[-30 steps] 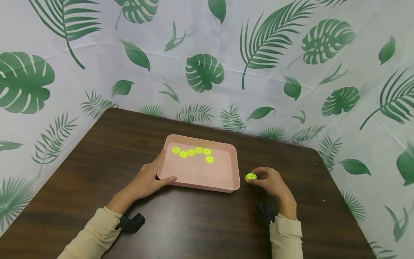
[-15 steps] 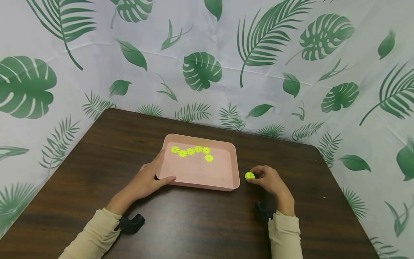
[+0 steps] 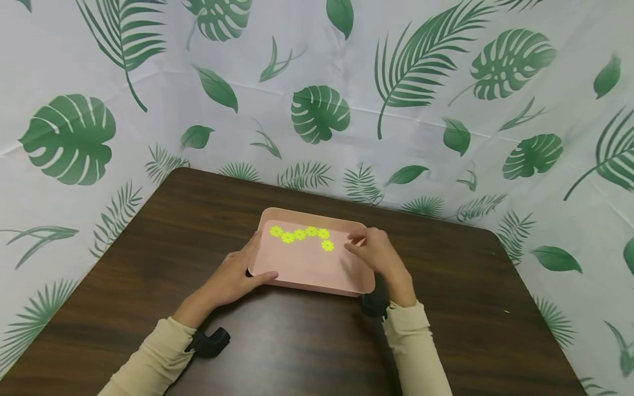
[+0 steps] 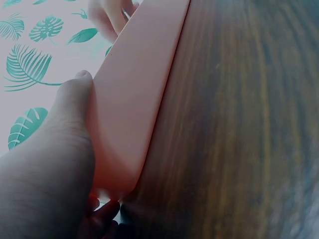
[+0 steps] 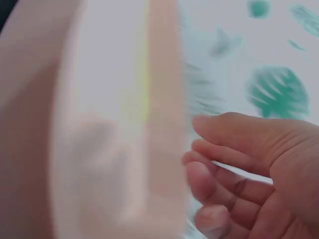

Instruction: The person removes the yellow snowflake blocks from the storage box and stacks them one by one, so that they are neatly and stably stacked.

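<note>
A pink rectangular tray [image 3: 307, 264] sits on the table, with several bright yellow flower-shaped pieces [image 3: 299, 235] in a bent row on its floor. My left hand [image 3: 235, 279] holds the tray's near left corner, thumb along the front rim and fingers along the left side. In the left wrist view, fingertips [image 4: 102, 216] show below that corner. My right hand [image 3: 377, 252] is over the tray's right end, to the right of the row. Its fingers are bent, thumb and forefinger apart, and nothing shows between them in the right wrist view. The separate yellow piece seen earlier is out of sight.
The dark wooden table [image 3: 277, 341] extends around the tray. A tiny pale speck [image 3: 506, 312] lies on its right side. A white leaf-patterned cloth [image 3: 198, 110] hangs behind and beside the table. Dark bands [image 3: 210, 342] sit on the wrists.
My right hand has moved left and away from me, from beside the tray to over its right end. The yellow piece at its fingertips no longer shows. My left hand stays on the tray.
</note>
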The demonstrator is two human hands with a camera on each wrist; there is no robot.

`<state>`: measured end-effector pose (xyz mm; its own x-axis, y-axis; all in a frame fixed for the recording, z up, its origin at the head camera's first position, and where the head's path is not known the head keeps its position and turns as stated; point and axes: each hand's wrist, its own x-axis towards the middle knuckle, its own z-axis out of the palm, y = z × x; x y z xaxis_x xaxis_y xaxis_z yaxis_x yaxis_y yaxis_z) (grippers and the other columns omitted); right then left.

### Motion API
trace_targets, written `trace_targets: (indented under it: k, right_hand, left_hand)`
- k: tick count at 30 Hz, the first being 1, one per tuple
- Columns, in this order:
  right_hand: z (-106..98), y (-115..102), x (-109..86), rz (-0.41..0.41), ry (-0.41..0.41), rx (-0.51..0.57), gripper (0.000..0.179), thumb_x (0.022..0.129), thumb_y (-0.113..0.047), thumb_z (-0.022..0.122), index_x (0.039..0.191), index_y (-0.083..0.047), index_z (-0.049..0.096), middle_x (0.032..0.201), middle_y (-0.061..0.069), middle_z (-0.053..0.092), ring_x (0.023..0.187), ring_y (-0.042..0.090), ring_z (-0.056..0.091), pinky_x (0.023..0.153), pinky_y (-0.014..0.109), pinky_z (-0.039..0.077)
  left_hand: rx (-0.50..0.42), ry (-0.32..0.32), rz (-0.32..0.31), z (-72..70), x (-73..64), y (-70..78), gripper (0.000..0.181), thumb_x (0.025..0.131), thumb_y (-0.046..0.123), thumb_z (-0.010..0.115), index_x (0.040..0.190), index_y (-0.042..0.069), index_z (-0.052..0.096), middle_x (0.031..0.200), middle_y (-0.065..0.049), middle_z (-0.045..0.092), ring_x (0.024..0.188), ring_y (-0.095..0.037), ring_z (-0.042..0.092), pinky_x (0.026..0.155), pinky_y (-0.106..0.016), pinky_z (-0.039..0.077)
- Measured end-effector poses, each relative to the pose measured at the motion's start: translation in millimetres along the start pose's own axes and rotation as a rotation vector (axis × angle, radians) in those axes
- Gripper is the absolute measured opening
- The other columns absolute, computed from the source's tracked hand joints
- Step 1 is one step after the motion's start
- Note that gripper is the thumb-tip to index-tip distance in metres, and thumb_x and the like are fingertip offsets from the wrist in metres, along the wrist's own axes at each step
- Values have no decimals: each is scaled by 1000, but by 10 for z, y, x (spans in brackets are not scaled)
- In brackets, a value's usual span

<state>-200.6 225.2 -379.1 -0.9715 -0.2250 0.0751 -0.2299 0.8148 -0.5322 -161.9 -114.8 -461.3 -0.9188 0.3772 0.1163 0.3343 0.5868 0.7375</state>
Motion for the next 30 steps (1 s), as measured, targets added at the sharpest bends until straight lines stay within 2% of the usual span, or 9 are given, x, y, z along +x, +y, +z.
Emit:
trace_targets:
  k: [3,5,7,11,14,20,24,27,30]
  right_hand:
    - [218,-29,131,-31,-46,-33,13,89,-7,80,92,5,79,86,14,71,80,26,63,71,38,56]
    - [334,-23,159,-33,-41,-76,15,86,-9,85,80,3,77,72,11,66,75,24,59,70,36,52]
    - [413,-11,163,-45,-23,-121,18,84,-11,87,76,1,75,64,8,63,71,23,58,70,37,51]
    - [485,-7,171,-57,28,-144,18,84,-11,87,87,3,75,77,10,70,76,26,63,78,43,55]
    - [492,-25,193,-31,54,-126,19,84,-9,85,94,4,75,85,13,72,80,28,64,83,45,56]
    - [486,-89,226,17,20,-68,25,83,-5,86,99,0,68,84,11,68,78,26,62,78,42,57]
    - [496,-120,236,12,-7,-19,25,83,2,84,105,2,73,95,14,72,84,28,66,80,42,59]
    - [490,-149,252,16,-33,-25,29,82,5,83,110,3,77,101,15,75,85,27,66,82,42,59]
    - [477,-187,267,20,-69,-60,32,80,8,84,111,5,78,101,16,77,79,25,63,80,40,59]
  left_hand:
    - [-7,-4,0,64,-14,15,108,94,59,69,167,6,9,171,-14,15,150,-41,33,117,-61,22]
    - [-10,-15,3,98,-21,32,108,93,59,69,167,6,9,171,-14,15,150,-41,34,117,-61,23]
    - [-8,-19,7,114,-20,51,108,93,59,69,167,7,9,171,-14,15,150,-40,35,117,-61,23]
    - [0,-8,7,90,-4,85,108,93,58,70,167,8,9,171,-13,16,150,-39,35,117,-60,23]
    - [0,-7,3,51,9,104,108,93,58,70,167,8,9,171,-13,16,150,-40,35,118,-60,23]
    - [1,-7,-4,-6,3,98,108,93,58,70,167,7,10,171,-13,15,149,-41,35,117,-60,23]
    - [0,-4,-8,-22,-2,70,108,93,58,70,167,7,10,171,-13,15,149,-42,36,117,-60,23]
    - [-2,-3,-13,-35,-3,58,108,93,58,70,167,8,10,172,-12,15,149,-41,36,118,-60,23]
    - [-5,2,-17,-45,-14,42,108,93,59,70,167,8,10,172,-12,14,149,-41,35,118,-59,23]
